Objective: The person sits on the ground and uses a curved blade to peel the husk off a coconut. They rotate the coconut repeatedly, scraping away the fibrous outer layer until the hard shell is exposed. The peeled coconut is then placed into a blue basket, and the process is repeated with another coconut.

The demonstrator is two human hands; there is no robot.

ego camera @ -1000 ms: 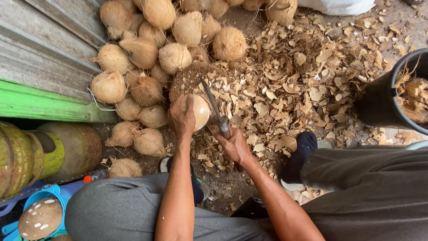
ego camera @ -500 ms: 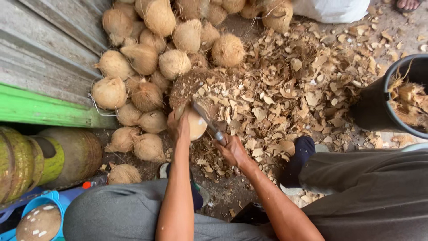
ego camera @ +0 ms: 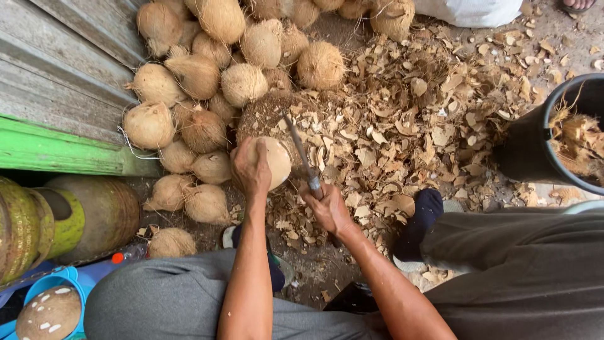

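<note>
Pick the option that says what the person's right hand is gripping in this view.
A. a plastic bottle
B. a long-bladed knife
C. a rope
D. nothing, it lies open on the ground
B: the right hand is closed around the handle of a long-bladed knife, whose blade points up toward the peeled coconut that the left hand steadies.

Pale tan peeled coconut [ego camera: 272, 162] – brown fibrous husked coconuts [ego camera: 198, 75] beyond it; grey trousers [ego camera: 176, 302], green wall strip [ego camera: 63, 151], black bucket [ego camera: 535, 157].
</note>
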